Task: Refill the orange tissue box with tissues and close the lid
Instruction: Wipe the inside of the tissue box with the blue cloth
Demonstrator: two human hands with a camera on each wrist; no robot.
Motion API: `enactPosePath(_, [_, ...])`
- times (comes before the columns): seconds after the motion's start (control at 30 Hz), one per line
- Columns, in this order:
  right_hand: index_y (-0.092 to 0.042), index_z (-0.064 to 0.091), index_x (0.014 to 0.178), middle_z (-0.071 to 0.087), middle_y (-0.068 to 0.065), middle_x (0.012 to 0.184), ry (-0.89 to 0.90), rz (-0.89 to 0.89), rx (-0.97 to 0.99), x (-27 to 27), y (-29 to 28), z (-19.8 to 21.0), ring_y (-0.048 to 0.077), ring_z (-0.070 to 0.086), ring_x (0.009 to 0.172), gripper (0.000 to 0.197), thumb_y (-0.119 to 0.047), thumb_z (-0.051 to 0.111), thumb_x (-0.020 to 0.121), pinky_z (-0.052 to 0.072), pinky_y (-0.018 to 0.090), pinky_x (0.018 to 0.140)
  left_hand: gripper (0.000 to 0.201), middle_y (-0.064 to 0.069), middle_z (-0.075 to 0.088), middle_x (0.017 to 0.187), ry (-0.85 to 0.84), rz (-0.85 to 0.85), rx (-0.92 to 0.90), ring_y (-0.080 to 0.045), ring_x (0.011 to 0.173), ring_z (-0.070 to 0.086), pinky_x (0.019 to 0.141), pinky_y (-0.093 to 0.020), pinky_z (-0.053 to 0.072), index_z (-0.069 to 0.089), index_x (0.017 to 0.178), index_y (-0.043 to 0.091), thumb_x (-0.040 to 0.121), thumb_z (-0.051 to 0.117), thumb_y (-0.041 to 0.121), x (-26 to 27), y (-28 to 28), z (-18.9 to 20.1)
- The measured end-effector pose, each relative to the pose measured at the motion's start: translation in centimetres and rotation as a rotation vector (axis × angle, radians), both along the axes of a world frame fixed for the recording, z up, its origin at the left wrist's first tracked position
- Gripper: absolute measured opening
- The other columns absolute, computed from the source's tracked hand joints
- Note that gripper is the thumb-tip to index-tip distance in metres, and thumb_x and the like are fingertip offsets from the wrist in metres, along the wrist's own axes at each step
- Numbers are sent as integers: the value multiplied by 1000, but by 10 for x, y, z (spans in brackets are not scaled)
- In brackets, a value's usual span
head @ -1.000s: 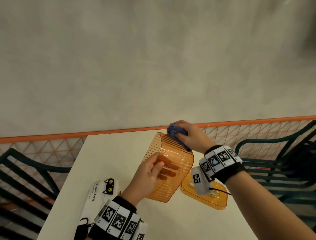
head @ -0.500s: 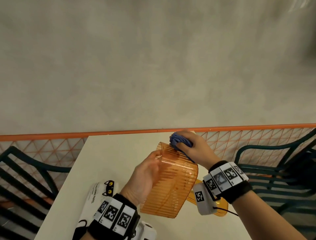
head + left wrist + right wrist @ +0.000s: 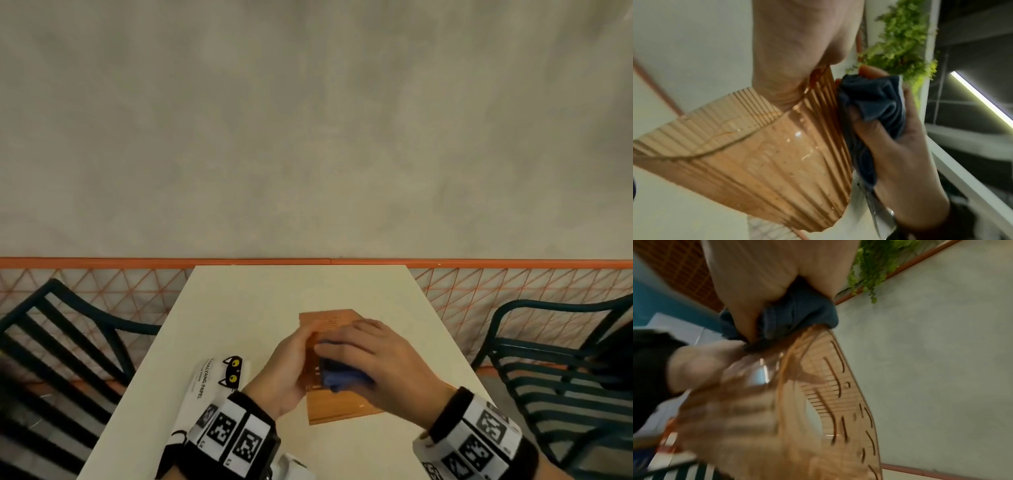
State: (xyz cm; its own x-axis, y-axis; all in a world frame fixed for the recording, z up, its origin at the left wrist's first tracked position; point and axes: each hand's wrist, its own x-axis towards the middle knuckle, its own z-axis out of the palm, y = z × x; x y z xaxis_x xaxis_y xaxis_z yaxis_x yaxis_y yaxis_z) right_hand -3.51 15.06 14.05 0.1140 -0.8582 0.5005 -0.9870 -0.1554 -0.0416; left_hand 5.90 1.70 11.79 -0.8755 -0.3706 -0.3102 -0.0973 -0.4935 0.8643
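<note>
1. In the head view, the orange tissue box (image 3: 327, 323) is held above the white table (image 3: 239, 308), between the two hands, and most of it is hidden behind them.
2. The left hand (image 3: 286, 368) grips the left side of the box; its fingers go inside the box, and the left wrist view shows the palm against the ribbed wall (image 3: 764, 170).
3. The right hand (image 3: 383, 366) clenches a blue cloth (image 3: 337, 377) and presses it on the right side of the box. The left wrist view shows this best: the crumpled cloth (image 3: 875, 104) lies between the fingers (image 3: 877, 129) and the ribbed wall.
4. The right wrist view is blurred, but only there one sees a flat face of the box (image 3: 838, 394) with curved slots in it, and the cloth (image 3: 797, 313) bunched at its upper edge.
5. Only the head view shows the flat orange lid (image 3: 337, 407), lying on the table below the hands, separate from the box.
6. Only the head view shows the tissue pack (image 3: 214, 383), white with a black cat face, on the table left of the left hand.
7. Dark green chairs (image 3: 555, 359) stand at both sides of the table, and green plants (image 3: 898, 37) appear only in the wrist views.
</note>
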Motion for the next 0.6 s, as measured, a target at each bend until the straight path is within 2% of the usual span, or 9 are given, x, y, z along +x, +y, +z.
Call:
enactPosePath(0.07, [-25,58,119,64,-10,116,-202,-27,46,-9,-1,10,6,60,104,39,-24,67,81,47,18,90,40,-18,71,91,33,23,-127,-30,78,67,67,-40,56,64,111,9,99,35,35,0,4,0])
enactPosePath(0.17, [-21,64,114,66,-11,106,-475,-153,80,-30,-9,25,1,60,96,31,-16,64,84,44,10,82,40,-12,73,78,47,-18,-255,-28,76,70,79,-44,54,67,105,15,97,37,41,2,11,0])
enactPosePath(0.2, [-20,64,114,65,-10,108,-492,-221,65,-37,-12,28,4,60,99,30,-14,63,85,42,11,82,40,-12,74,82,43,-28,-275,-27,80,70,82,-42,55,66,107,15,96,38,42,3,13,0])
enactPosePath(0.27, [-19,63,118,59,-6,124,-458,-300,30,-42,-15,28,5,55,111,33,-13,62,85,37,5,89,37,-13,73,100,45,-50,-259,-27,92,69,86,-39,54,63,114,14,97,39,37,5,15,-1])
enactPosePath(0.33, [-22,60,123,51,-9,133,-385,-224,42,-31,-13,25,0,48,118,38,-16,62,85,33,0,97,33,-15,70,106,80,-54,-255,-24,94,68,87,-38,53,60,117,14,96,42,30,8,13,1])
enactPosePath(0.4, [-24,57,126,52,-11,133,-346,-109,66,-16,-8,21,-2,47,120,43,-15,63,84,35,6,103,27,-9,71,99,106,-57,-273,-19,89,68,82,-34,54,61,116,17,94,46,23,11,11,3])
enactPosePath(0.43, [-24,57,127,53,-10,133,-339,-87,77,-14,-7,20,-1,47,121,45,-13,65,83,36,9,104,26,-7,70,99,108,-67,-275,-20,90,68,83,-36,53,61,116,19,95,46,21,12,11,4])
enactPosePath(0.53, [-21,57,126,52,-7,135,-313,-180,38,-32,-16,27,3,49,121,43,-11,64,84,35,9,104,27,-6,70,106,110,-99,-256,-25,102,65,95,-43,48,59,117,25,91,52,28,18,10,4])
enactPosePath(0.6, [-18,57,126,48,-4,137,-349,-296,-36,-50,-26,37,7,50,116,40,-11,62,86,40,17,101,38,-5,69,116,110,-137,-254,-26,110,63,101,-45,46,58,122,27,84,59,35,19,12,5])
